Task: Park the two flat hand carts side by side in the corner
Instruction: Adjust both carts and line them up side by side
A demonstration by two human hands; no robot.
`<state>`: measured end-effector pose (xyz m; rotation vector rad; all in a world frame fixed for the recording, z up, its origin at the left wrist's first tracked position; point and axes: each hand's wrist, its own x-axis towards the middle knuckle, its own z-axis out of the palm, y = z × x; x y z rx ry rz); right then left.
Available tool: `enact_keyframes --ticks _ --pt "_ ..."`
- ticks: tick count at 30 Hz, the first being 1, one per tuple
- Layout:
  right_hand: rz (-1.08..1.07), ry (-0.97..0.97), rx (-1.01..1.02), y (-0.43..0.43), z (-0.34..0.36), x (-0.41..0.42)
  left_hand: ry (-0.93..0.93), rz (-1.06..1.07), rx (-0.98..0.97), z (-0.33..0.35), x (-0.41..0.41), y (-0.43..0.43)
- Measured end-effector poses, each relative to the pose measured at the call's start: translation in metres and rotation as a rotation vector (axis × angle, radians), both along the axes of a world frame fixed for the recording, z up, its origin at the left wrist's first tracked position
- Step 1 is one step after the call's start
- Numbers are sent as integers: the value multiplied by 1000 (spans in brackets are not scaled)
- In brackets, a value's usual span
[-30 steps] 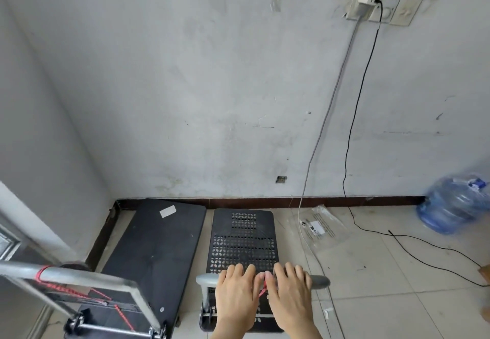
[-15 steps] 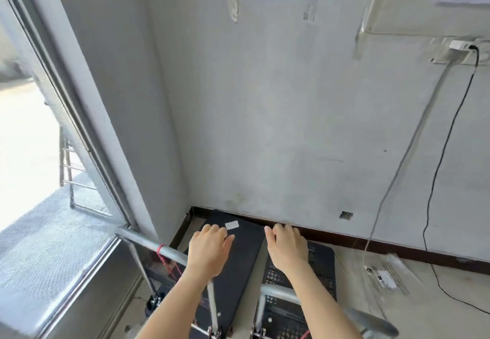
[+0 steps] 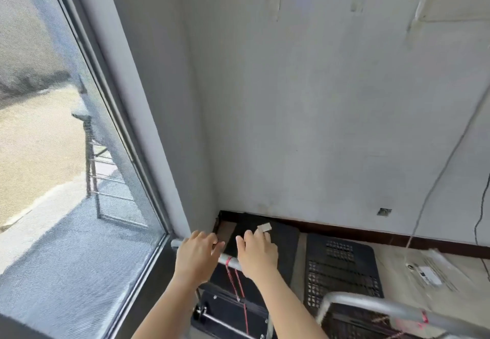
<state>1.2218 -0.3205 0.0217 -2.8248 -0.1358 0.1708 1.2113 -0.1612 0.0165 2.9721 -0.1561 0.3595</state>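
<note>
Two flat hand carts stand side by side on the floor against the back wall. The left cart (image 3: pixel 287 246) has a solid black deck and sits in the corner by the window wall. The right cart (image 3: pixel 342 267) has a perforated black deck, and its silver handle (image 3: pixel 371 305) is free. My left hand (image 3: pixel 197 255) and my right hand (image 3: pixel 258 255) both lie over the left cart's silver handle (image 3: pixel 228 260), fingers reaching over the bar. A red cord (image 3: pixel 233 277) is tied to that handle between my hands.
A large window (image 3: pixel 66 153) with a dark sill fills the left side. A brown baseboard (image 3: pixel 344 232) runs along the back wall. A clear plastic bag with a label (image 3: pixel 429 272) lies on the tiled floor to the right. Cables (image 3: pixel 477 227) hang down the wall.
Both hands left the right cart's handle, moved left and settled on the left cart's handle. My view swung left and up toward the window.
</note>
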Motion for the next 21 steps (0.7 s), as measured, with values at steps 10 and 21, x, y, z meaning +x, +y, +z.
enact_keyframes --ticks 10,21 --pt "-318 -169 -6 82 -73 -21 -89 -148 2 -78 20 48" --pt "-403 -340 76 79 -105 -9 -94 -99 -116 -120 31 49"
